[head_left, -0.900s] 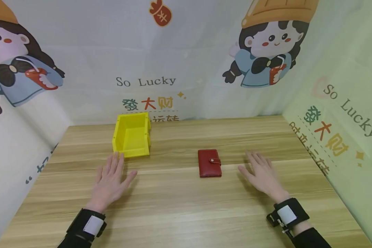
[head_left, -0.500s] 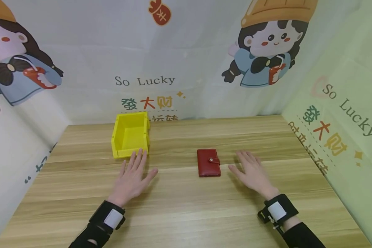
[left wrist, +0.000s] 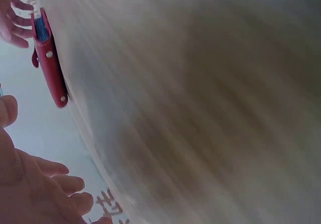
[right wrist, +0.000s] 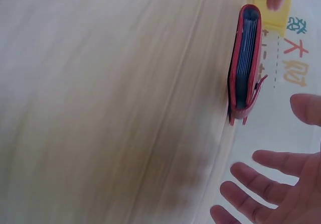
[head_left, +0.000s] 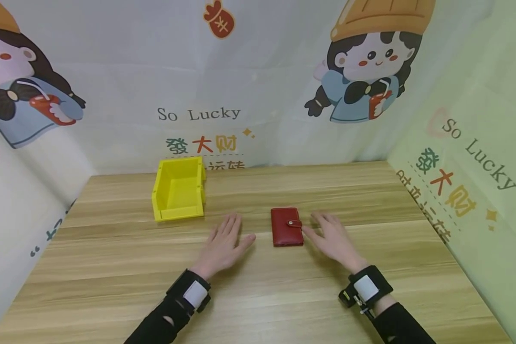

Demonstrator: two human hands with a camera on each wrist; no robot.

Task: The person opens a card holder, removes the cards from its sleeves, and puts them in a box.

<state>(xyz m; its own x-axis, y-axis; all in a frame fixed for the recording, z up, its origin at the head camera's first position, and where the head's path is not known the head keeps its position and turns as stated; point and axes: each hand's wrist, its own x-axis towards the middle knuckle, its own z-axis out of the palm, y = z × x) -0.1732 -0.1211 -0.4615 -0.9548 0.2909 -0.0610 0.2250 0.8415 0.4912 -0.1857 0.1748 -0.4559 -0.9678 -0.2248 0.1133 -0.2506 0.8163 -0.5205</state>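
Red wallet (head_left: 286, 227) lies flat on the bench (head_left: 262, 298), a yellow bin (head_left: 179, 213) farther back to its left

The wallet sits between the two hands, its cover fastened by a strap (head_left: 294, 223) with a round metal snap at the right side. The wrist views look in at its edges: a stack of dark bluish leaves (right wrist: 246, 58) is packed between the red covers.

The right hand (head_left: 333, 239) is just beside the wallet, palm down, its fingers spread and relaxed. Its thumb points at the strap side; whether it touches the cover I cannot tell from the head view, though the right wrist view shows a gap. The left hand (head_left: 221, 246) is on the other side, near the wallet but apart from it, its fingers fairly straight and the thumb held out towards the wallet.

The bin stands near the back edge of the bench, beyond the left hand's fingertips and apart from them. It is open at the top, with a lower lip facing the person, and its yellow floor and inner walls show.

Each wrist wears a black band with a pale patch, above a black sleeve. White cloth (head_left: 275, 81) printed with cartoon figures and lettering rises behind the bench.
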